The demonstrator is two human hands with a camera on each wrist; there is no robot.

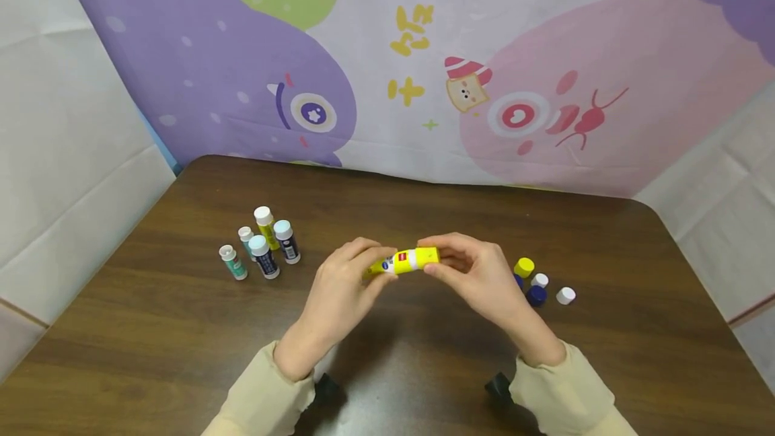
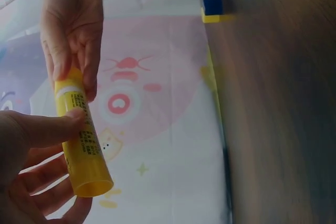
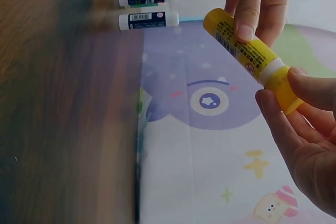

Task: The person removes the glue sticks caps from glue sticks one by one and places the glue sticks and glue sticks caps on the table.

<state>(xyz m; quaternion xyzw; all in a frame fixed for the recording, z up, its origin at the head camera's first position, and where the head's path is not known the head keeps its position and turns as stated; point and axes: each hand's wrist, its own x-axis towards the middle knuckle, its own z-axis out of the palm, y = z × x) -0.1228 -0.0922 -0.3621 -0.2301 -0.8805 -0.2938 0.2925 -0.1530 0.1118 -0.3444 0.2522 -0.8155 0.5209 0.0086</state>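
A yellow glue stick is held level above the table, between both hands. My left hand grips its body, thumb on one side and fingers round the other. At the opposite end, my right hand pinches the yellow cap between thumb and fingertips. A white band shows between cap and body in the right wrist view. The open bottom rim of the tube faces the left wrist camera.
Several uncapped glue sticks stand at the left of the table, among them a dark blue one, a green one and a yellow one. Several loose caps, including a yellow cap and a white cap, lie to the right.
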